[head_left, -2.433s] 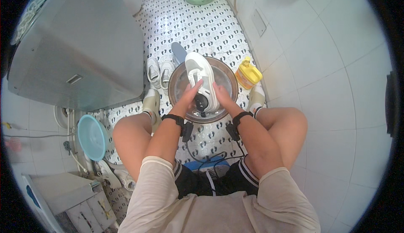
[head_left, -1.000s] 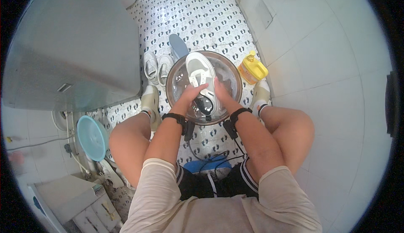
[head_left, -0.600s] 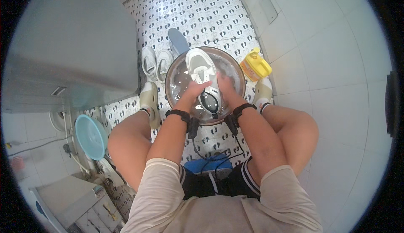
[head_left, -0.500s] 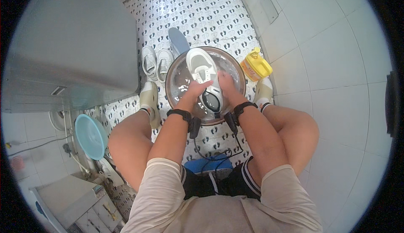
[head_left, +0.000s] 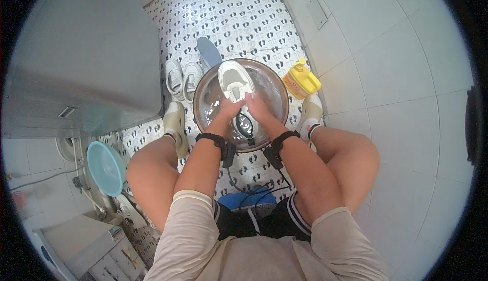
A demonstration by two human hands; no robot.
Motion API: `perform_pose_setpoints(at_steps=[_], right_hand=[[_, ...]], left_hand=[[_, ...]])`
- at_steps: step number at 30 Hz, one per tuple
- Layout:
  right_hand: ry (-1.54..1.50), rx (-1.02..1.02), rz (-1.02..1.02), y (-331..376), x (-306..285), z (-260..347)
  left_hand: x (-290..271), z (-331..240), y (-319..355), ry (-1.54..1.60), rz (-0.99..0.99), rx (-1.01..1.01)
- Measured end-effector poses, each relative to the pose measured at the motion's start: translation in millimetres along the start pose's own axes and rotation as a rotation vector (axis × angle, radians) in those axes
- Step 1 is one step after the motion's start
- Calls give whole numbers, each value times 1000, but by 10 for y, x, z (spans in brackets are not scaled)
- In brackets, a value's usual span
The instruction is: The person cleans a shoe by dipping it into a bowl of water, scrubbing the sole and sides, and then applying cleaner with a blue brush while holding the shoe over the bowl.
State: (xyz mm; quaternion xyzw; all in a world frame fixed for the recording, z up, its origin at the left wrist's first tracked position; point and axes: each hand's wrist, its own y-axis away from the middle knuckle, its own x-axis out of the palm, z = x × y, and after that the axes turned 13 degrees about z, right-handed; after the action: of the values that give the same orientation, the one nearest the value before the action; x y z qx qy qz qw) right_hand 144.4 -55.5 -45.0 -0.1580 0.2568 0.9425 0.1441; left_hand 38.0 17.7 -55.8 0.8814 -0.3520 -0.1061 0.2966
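Observation:
A white sneaker point(head_left: 235, 75) with a grey toe and a dark opening is held over a round metal basin point(head_left: 196, 94) of water, its toe pointing away from me. My left hand point(head_left: 230, 109) grips the shoe's left side, with the thumb lying across its upper. From the other side my right hand point(head_left: 258, 107) closes round the middle of the shoe, the thumb near the lacing area. The two thumbs nearly meet on top. The undersides of both hands are hidden by the shoe.
A pair of white sneakers point(head_left: 191, 77) stands left of the basin, near a grey-blue insole point(head_left: 209, 51). A yellow pump jug point(head_left: 302, 81) is at the right by the tiled wall point(head_left: 401, 77). A light-blue plastic basin point(head_left: 105, 168) leans at the lower left, below a large grey appliance point(head_left: 91, 57).
My right hand has shifted from the shoe's edge onto its upper, bringing that thumb beside the left one. The whole scene sits slightly further left in the picture.

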Motion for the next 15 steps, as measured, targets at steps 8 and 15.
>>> perform_pose_setpoints(at_steps=[8,15], right_hand=[[-123,-65,-51,-269,-36,268],[47,-120,-10,-436,-30,535]], left_hand=[[-2,-57,68,-259,30,75],[-99,381,-270,-103,41,218]])
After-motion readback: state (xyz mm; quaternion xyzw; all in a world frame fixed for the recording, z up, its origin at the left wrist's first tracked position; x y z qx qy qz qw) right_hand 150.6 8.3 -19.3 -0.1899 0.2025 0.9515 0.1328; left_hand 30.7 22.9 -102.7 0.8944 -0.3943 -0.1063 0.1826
